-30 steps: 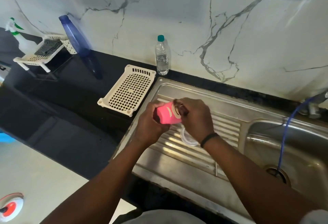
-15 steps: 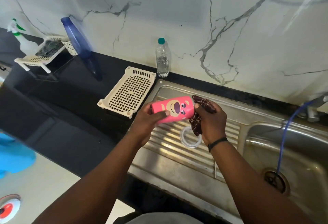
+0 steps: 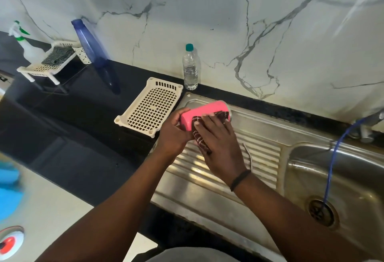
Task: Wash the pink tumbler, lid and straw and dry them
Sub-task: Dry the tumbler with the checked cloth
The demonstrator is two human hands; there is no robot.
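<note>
A white marble wall point(image 3: 228, 22) with grey veins fills the top half of the view. Below it, a black table point(image 3: 68, 120) runs from 9 o'clock toward the centre. A steel sink point(image 3: 207, 178) with a ridged draining board spreads from the centre to 4 o'clock, its basin and drain at 4 o'clock, with a thin blue hose point(image 3: 332, 162) dropping into the drain.

A cream plastic tray point(image 3: 149, 106) with a grid of holes lies on the table just left of the sink, at about 10 o'clock from the centre. A tall blue bottle point(image 3: 91, 49) leans against the wall at 10 o'clock. A small clear water bottle point(image 3: 190, 68) with a green cap stands by the wall at 12 o'clock.

At the centre, above the draining board, the pink tumbler point(image 3: 199, 112) lies on its side between both hands. The left hand point(image 3: 172, 135) grips its base end, fingers curled round it. The right hand point(image 3: 220, 143) presses a dark patterned cloth point(image 3: 199, 139) against the tumbler's side, fingers lying straight and close together. A thin metal straw point(image 3: 248, 155) rests on the ridges just right of the right hand.
</note>
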